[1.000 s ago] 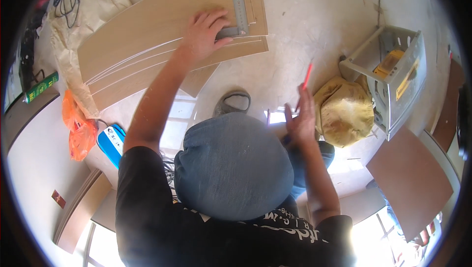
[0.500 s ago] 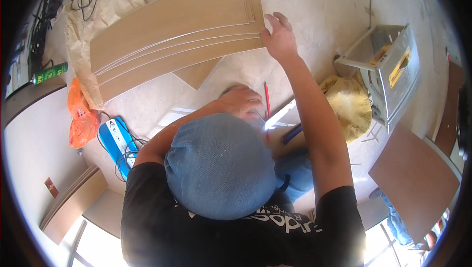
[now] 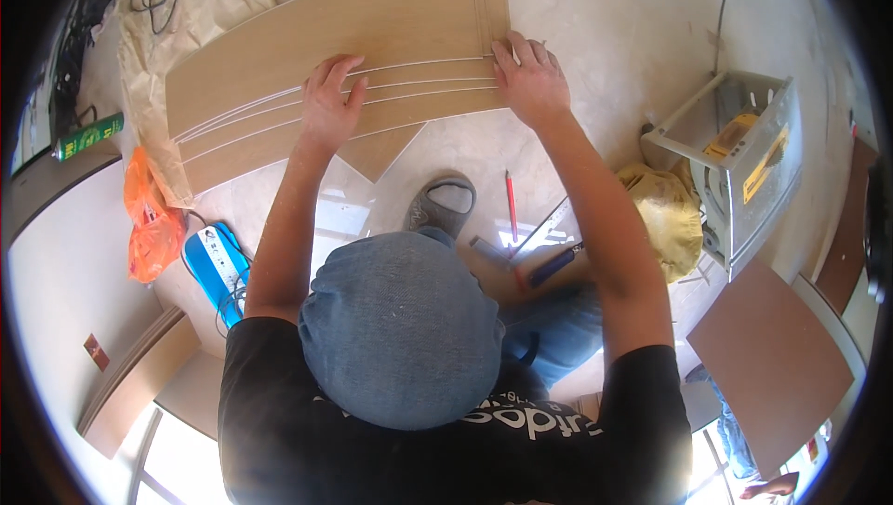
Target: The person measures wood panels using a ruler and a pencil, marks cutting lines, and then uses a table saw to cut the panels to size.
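plainly both hands at boards

Both grips touch stacked boards

Wide fisheye view, from overhead; facing down

1. The floor is pale and smooth, with a few faint marks.
2. Bright patches of light lie on it near the middle, crossed by thin darker lines.
3. A plain white wall curves along the left, with a small reddish-brown plate on it.
4. A brownish-grey ledge borders the wall's upper edge in view; brown trim lies along its other side.
5. At lower left, a window glares white between dark frame bars.
6. Another bright window shows at lower right, partly covered.
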### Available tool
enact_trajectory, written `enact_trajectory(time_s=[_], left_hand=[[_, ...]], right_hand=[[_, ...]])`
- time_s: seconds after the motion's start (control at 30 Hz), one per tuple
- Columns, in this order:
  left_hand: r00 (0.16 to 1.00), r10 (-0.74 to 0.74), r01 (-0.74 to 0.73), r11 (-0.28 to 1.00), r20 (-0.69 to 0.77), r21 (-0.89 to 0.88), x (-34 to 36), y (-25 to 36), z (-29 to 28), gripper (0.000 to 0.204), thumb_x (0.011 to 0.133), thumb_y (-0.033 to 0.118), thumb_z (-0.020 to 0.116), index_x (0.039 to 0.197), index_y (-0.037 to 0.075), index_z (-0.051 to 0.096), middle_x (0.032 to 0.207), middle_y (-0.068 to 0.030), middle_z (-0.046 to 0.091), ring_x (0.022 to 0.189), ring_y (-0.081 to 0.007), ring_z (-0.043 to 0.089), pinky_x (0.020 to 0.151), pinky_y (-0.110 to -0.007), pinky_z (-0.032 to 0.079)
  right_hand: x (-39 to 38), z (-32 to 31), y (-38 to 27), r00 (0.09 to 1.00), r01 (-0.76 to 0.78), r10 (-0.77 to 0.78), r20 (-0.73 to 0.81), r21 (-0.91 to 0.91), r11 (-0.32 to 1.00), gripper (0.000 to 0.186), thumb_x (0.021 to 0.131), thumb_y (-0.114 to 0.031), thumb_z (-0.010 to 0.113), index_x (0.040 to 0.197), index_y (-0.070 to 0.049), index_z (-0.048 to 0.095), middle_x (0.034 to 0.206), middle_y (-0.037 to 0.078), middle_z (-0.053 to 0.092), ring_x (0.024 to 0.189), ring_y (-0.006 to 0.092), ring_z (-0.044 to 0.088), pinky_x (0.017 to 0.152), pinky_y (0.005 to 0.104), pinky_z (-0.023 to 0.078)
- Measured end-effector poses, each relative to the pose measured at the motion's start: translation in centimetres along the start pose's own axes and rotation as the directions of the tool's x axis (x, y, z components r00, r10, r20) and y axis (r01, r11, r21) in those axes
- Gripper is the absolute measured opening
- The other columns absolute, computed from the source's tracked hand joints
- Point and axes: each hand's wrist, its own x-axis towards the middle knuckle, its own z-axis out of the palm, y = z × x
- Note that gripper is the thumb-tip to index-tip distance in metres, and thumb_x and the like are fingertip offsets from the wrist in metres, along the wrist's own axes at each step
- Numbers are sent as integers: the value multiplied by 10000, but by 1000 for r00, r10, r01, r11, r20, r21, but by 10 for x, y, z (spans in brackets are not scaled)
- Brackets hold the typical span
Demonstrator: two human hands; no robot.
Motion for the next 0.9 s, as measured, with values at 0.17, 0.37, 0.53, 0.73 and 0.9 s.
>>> enact_trajectory(time_s=[0.17, 0.37, 0.53, 0.73, 0.9], left_hand=[[1000, -14, 15, 998, -14, 66, -20, -8, 1, 329, 927, 107, 743, 1252, 82, 691, 1255, -150, 703, 1172, -376, 661, 983, -476, 522], [988, -143, 148, 981, -51, 123, -35, -52, -31, 384, 937, 159, 743, 1309, 91, 671, 1342, -164, 669, 1249, -376, 627, 1059, -493, 470], [982, -185, 184, 884, -41, 431, -28, -66, -34, 644, 997, 391, 676, 1546, 113, 486, 1645, -194, 417, 1506, -382, 401, 1212, -590, 287], [971, -217, 142, 861, 100, 489, -35, -51, -2, 834, 996, 537, 632, 1638, 83, 353, 1713, -209, 291, 1577, -378, 288, 1259, -574, 232], [930, -249, 81, 856, 271, 511, -59, -41, -40, 865, 997, 543, 622, 1654, 73, 311, 1723, -215, 264, 1590, -396, 249, 1267, -576, 208]], right_hand=[[-3, -14, 28, 975, 218, -217, 42, -27, 976, 362, 947, -263, 684, 1287, -139, 677, 1442, 67, 573, 1240, 276, 605, 1065, 451, 518], [-23, -24, 75, 979, 203, -202, 19, -57, 978, 220, 934, -238, 720, 1112, -108, 726, 1306, 92, 671, 1182, 297, 641, 1020, 446, 535], [1, -16, 21, 965, -230, 259, -31, 370, 900, 291, 939, -211, 710, 1203, -88, 713, 1273, 170, 701, 1117, 378, 679, 986, 459, 560], [22, 11, -90, 927, -375, 363, 93, 248, 893, 654, 946, -267, 682, 1495, 12, 462, 1517, 252, 517, 1425, 430, 457, 1226, 488, 329], [-17, -11, -132, 870, -484, 482, 104, 368, 794, 709, 917, -282, 714, 1492, 36, 449, 1604, 267, 408, 1481, 428, 390, 1201, 521, 340]])
